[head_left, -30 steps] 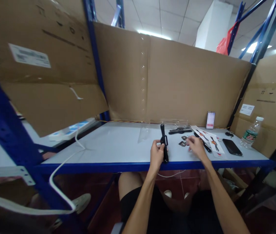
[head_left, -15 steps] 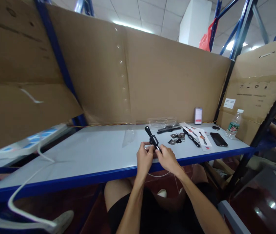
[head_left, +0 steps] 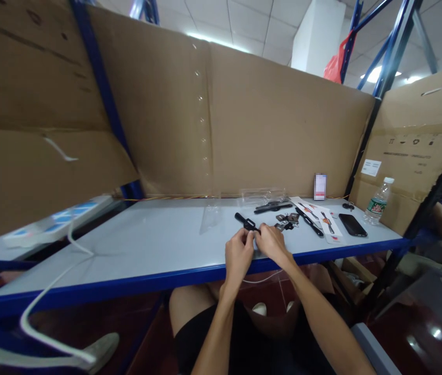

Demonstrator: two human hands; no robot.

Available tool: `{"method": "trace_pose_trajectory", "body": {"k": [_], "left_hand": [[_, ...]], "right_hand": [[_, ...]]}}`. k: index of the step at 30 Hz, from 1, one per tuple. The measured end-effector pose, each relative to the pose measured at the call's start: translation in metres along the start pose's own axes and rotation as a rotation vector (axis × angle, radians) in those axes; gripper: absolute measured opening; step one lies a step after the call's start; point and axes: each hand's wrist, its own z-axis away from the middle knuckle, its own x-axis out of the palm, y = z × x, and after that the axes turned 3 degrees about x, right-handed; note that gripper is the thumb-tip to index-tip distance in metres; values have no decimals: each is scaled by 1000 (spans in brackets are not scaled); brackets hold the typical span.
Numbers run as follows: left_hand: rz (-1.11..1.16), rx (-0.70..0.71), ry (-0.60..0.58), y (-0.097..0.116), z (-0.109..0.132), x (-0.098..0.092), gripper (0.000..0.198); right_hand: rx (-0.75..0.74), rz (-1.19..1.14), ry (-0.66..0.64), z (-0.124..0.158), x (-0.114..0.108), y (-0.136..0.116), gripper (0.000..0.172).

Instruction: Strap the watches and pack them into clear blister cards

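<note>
A black spokeshave is held just above the front part of the grey table, one handle pointing up and to the left. My right hand is closed around its near right end, hiding that handle. With fingers pinched together, my left hand grips at the tool's middle, where my fingertips cover the detail. Just beyond my right hand lie several small metal plates and dark parts. Other black spokeshaves rest at the back and to the right.
Printed cards, a black phone and a water bottle are on the right. Clear plastic packaging lies toward the back. A lit phone leans on the cardboard wall. A power strip is at left.
The spokeshave has tipped lower and flatter, its far handle dropping toward the table. Both hands have shifted slightly right in view, with the left fingers now at the tool's middle.
</note>
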Motion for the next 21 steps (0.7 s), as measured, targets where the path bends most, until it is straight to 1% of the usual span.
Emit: {"method": "trace_pose_trajectory", "body": {"k": [5,8,10,12,14,18,21], "left_hand": [[21,6,-5,-3,1,0,31],[32,-8,-3,-5,0,1,28],[39,-22,-9,-6,0,2,26],[32,-32,-9,-7,-1,2,24],[15,-39,-9,-7,0,2,23],[-6,-41,-25,-8,1,3,21],[-17,-35,-38,-9,2,3,21]], "right_hand": [[-69,51,8,-17,-1,-9,40],[-47,55,30,-15,-4,-3,44],[-5,50,58,-9,-12,7,41],[56,47,91,-1,-26,23,35],[128,47,126,8,-45,45,31],[313,79,208,24,-84,103,31],[492,159,256,32,-95,150,37]]}}
